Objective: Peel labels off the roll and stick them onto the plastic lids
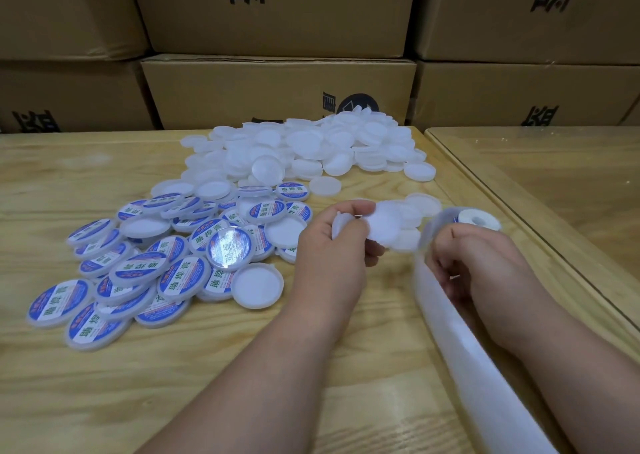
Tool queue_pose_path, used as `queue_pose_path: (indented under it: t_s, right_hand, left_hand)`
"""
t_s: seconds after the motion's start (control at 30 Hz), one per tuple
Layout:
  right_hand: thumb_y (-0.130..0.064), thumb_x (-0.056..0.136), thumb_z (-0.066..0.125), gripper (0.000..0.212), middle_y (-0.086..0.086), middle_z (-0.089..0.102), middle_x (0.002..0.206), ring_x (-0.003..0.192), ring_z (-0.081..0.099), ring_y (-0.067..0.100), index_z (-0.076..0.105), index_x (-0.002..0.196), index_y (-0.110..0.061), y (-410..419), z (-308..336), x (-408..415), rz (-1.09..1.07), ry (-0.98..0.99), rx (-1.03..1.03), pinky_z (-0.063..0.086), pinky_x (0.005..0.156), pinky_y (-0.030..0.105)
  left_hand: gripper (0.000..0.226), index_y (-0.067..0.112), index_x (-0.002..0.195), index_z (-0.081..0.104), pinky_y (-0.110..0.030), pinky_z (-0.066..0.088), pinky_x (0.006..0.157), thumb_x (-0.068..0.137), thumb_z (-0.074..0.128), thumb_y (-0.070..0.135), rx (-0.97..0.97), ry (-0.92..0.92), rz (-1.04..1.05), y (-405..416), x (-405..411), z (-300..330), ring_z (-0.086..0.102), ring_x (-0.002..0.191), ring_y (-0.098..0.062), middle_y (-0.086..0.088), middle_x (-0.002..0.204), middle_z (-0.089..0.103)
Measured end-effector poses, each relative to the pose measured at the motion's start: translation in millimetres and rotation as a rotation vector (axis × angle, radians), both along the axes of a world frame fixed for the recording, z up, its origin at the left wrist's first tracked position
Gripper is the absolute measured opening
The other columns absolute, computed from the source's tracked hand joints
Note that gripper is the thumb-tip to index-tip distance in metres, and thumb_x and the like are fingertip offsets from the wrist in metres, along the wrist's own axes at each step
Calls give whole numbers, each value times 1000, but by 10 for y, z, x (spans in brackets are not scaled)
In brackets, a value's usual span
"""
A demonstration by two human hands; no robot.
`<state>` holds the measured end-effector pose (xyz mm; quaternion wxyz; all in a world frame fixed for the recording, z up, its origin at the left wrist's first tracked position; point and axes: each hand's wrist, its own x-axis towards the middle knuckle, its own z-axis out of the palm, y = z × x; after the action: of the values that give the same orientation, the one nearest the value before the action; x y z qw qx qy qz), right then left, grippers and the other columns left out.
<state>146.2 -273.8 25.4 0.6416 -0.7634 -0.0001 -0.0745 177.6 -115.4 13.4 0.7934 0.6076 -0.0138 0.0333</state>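
Two hands are busy over the table [242, 367], seen from the head camera, the only view. The left hand [332, 249] is curled around a blank lid [386, 226], thumb and fingers pinching its near edge so the flat face tips toward the right. The right hand [464, 259] is curled too, fingers tucked in against the strip [460, 342], the spent backing that trails off toward the bottom edge. It seems to be pinching something there, but whether a label is already free I cannot tell; motion blur hides the fingertips. The roll [474, 219] stands just behind that hand, its pale core showing.

Left of the hands lies the finished pile [145, 266], blue labels face up, some lids flipped. Further back sits the blank pile [304, 152], a big heap of plain white lids, with boxes [277, 86] stacked behind it.

Handling, as I judge it: the lid looks light and fairly stiff, thin plastic with a shallow rim, smooth and a bit slippery. Best held by the rim, as it is now, leaving the flat face free for the label. The label should be thin, floppy and tacky, so it wants lifting by one edge only and laying down from that edge to avoid creases.
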Motion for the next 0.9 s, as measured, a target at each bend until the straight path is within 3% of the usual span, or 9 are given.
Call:
queue_pose_path:
  t_s: [0.1,0.23,0.33,0.43,0.53,0.63,0.7,0.8,0.9]
  right_hand:
    - [-12,82,60,13,0,54,68,53,46,9,59,73,-22,11,-40,18,-59,-206,-26,40,48,18]
    - [0,87,67,38,-8,59,85,61,52,9,68,98,-36,2,-98,42,-49,-362,-85,42,55,15]
    - [6,90,68,44,-9,61,90,59,51,9,72,94,-38,9,-98,47,-54,-393,-164,42,57,15]
    - [-10,83,69,28,-13,62,89,59,52,11,72,84,-37,17,-81,49,-81,-411,-218,42,60,14]
    - [-7,86,72,26,-7,64,85,58,50,8,73,84,-33,23,-84,44,-104,-403,-194,42,58,15]
    - [-14,88,76,18,4,60,70,56,48,8,74,83,-31,35,-61,45,-155,-323,-89,40,52,17]
    - [-19,88,74,7,-3,55,62,51,46,8,75,85,-26,24,-34,46,-157,-223,42,40,47,18]
    - [-14,91,66,7,2,46,61,45,34,13,70,87,-10,-29,10,52,-44,-54,304,28,38,22]
    - [-29,79,64,17,2,40,59,37,26,10,59,67,-17,-69,96,54,102,208,525,20,35,15]
  left_hand:
    - [25,34,78,76,-22,53,59,75,54,22,24,-10,-57,-3,-8,-1,63,61,-13,10,68,69]
    - [24,30,77,76,-24,51,59,75,53,23,62,-38,-125,-32,-24,2,63,60,-14,6,68,67]
    - [22,24,82,75,-21,50,58,76,54,24,94,-64,-159,-45,-39,0,62,59,-13,6,63,65]
    - [21,23,83,74,-20,49,57,77,54,25,97,-85,-185,-31,-46,12,60,57,-15,7,65,66]
    - [22,25,95,72,-23,47,50,84,54,31,48,-118,-235,-11,-58,41,54,49,-22,0,70,69]
    - [32,24,116,58,-25,40,44,90,48,38,-31,-128,-287,14,-60,49,46,41,-23,-12,73,69]
    - [31,19,111,50,-24,37,43,87,42,36,-113,-102,-296,34,-54,50,41,38,-22,-15,72,69]
    - [25,18,100,48,-22,33,43,81,38,31,-147,-62,-280,29,-37,52,44,38,-21,-15,77,72]
    - [25,24,102,58,-25,29,44,86,43,35,-126,-60,-255,15,-22,48,58,51,-23,-2,89,75]
